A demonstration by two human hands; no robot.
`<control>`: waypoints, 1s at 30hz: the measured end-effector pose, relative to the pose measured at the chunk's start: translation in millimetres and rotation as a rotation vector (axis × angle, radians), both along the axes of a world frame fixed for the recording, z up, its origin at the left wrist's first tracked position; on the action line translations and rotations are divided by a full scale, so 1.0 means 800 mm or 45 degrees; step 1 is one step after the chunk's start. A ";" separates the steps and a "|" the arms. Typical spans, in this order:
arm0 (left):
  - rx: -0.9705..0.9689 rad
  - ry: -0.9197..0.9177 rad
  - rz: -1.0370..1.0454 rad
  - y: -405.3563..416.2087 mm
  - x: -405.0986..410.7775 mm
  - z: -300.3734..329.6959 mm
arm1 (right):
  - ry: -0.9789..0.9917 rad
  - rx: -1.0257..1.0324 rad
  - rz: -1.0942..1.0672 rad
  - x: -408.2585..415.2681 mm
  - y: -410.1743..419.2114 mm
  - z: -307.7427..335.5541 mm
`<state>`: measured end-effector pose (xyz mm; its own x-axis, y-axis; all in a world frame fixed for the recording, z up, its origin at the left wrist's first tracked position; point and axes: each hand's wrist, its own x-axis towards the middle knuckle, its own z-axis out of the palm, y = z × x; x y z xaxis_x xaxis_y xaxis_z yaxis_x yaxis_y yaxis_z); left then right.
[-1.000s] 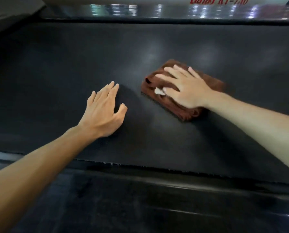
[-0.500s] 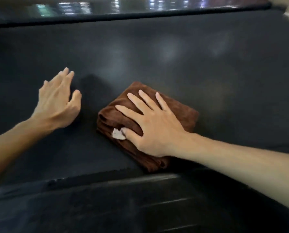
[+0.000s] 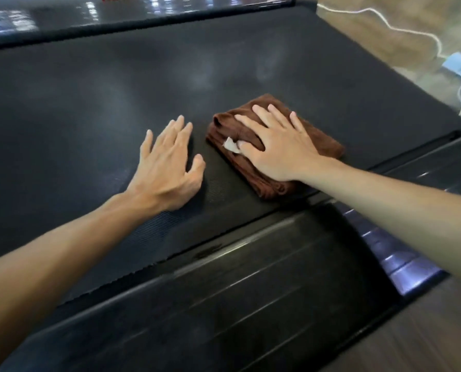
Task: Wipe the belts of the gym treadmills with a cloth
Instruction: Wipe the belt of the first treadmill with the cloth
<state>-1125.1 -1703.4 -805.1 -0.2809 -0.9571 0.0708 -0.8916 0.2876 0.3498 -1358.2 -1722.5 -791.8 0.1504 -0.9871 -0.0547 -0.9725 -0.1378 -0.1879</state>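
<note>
A folded brown cloth point(image 3: 323, 146) with a small white tag lies on the black treadmill belt point(image 3: 116, 98), close to the belt's near edge. My right hand point(image 3: 275, 146) presses flat on top of the cloth, fingers straight and spread. My left hand point(image 3: 165, 162) rests palm down on the bare belt just left of the cloth, fingers stretched out, holding nothing. A narrow gap of belt separates the two hands.
A glossy black side rail point(image 3: 224, 291) runs along the belt's near edge. The far rail point(image 3: 143, 20) carries red lettering. At the upper right, a white power strip point(image 3: 460, 65) with white cables lies on a brownish floor.
The right hand has slid the cloth along the belt toward its end near the power strip. The left hand has followed and now rests closer to the cloth.
</note>
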 end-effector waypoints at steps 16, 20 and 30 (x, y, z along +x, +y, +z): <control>-0.056 -0.088 -0.044 -0.014 -0.028 -0.011 | 0.043 -0.061 0.124 -0.021 0.038 -0.007; -0.093 -0.041 -0.008 -0.014 -0.030 -0.014 | 0.065 -0.032 0.032 -0.063 0.007 -0.004; -0.124 -0.038 -0.008 -0.016 -0.027 -0.019 | 0.065 -0.102 -0.095 -0.012 0.025 -0.011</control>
